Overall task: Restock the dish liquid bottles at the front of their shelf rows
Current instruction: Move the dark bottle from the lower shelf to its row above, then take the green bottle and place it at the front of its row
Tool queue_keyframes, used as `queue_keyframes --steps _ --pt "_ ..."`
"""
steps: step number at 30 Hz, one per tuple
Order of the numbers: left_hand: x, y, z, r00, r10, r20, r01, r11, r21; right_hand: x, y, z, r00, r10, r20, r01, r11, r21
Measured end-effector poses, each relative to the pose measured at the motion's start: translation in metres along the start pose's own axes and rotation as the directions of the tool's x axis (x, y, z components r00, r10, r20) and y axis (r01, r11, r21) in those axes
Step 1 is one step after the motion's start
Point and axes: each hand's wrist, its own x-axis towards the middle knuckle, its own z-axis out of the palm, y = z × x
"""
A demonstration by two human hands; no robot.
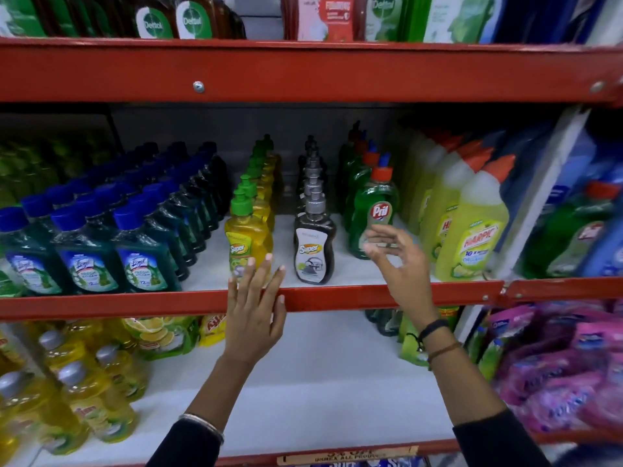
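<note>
On the middle shelf stand three rows of dish liquid. A yellow Super bottle (247, 237) with a green cap heads the left row, a dark Super bottle (314, 251) with a grey cap heads the middle row, and a green Pril bottle (374, 210) with an orange cap heads the right row. My left hand (256, 308) is open, fingers spread over the red shelf edge (337, 296), its fingertips in front of the yellow bottle's base. My right hand (396, 261) is open and slightly blurred, just in front of the Pril bottle's lower part, holding nothing.
Blue-capped Lizol bottles (87, 251) fill the middle shelf's left, yellow Harpic bottles (472, 227) its right. The lower shelf holds yellow bottles (77, 392) at left and pink pouches (556, 365) at right, with bare white board (320, 382) between. Dettol bottles (175, 18) stand above.
</note>
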Motion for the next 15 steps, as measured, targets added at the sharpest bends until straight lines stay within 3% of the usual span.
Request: queue_keyframes --steps 4,9,11,15 --pt "0.025 0.014 0.010 0.999 0.038 -0.037 -0.038 0.999 0.006 0.004 0.009 -0.061 0.944 -0.074 -0.321 0.047 0.995 -0.093" --pt "0.037 0.017 0.024 0.995 0.032 -0.100 -0.016 0.988 0.151 0.019 0.040 -0.137 0.744 -0.089 -0.663 -0.048 0.981 -0.186" --pt "0.036 0.017 0.027 0.996 0.025 -0.082 -0.008 0.981 0.192 0.025 0.054 -0.162 0.680 -0.071 -0.729 -0.134 0.967 -0.219" --pt "0.038 0.016 0.027 0.999 0.007 -0.052 0.003 0.981 0.194 0.035 0.073 -0.192 0.665 0.063 -0.744 -0.360 0.900 -0.245"
